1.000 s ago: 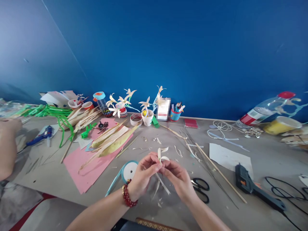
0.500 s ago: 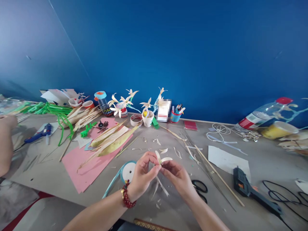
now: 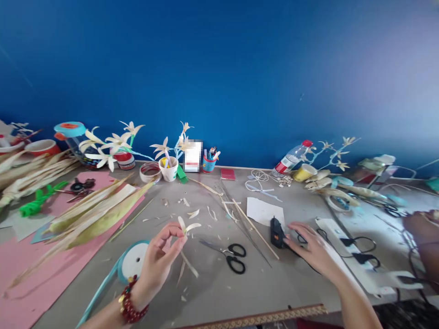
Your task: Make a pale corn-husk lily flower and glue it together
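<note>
Blossom (image 3: pixel 192 226) of pale petals, held above the table in front of the wearer, left of the scissors (image 3: pixel 235 259). Base down at the fingertips; long axis roughly upright, flaring end up. One petal stands up, leaning slightly left; another arches out to the right. Left hand (image 3: pixel 160 251) pinches the base between thumb and fingers; red bead bracelet (image 3: pixel 130 305) at that wrist. Right hand (image 3: pixel 313 249) unclenched, fingers extended at the black glue gun (image 3: pixel 277 234); cannot tell whether they touch it. Gun lies beside white paper (image 3: pixel 262 209). Scissors spread, blades toward the left hand. Ribbon spool (image 3: pixel 132 261) just left of that hand; dried husks (image 3: pixel 103 214) farther left, over pink paper (image 3: pixel 30 269).
</note>
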Available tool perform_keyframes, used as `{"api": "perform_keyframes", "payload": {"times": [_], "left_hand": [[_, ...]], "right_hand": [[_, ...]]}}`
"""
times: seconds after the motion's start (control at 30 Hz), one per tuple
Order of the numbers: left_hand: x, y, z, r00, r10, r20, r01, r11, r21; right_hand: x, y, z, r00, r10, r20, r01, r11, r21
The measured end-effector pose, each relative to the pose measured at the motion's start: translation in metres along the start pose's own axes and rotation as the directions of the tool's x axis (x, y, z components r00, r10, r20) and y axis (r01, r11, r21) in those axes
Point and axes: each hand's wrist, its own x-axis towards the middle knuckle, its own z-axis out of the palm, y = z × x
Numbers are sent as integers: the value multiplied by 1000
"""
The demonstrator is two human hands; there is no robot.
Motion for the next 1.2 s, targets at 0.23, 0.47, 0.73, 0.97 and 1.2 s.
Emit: {"api": "perform_keyframes", "payload": {"times": [0.23,0.47,0.73,0.97,1.2], "left_hand": [[1,1,5,999,21,-28,-19,998,54],[2,9,6,988,152,-19,-148,976,158],[1,1,1,983,185,-6,-180,960,215],[1,-2,-3,993,116,32,-119,976,179],[4,3,2,989,142,-51,-129,970,205]], "right_hand": [[-13,38,18,989,-139,57,135,989,61],[-1,82,46,971,-238,25,235,968,87],[-10,48,27,995,-98,2,97,987,130],[-11,23,0,966,259,23,-218,758,615],[4,-37,-21,917,375,133,-225,214,951]]}}
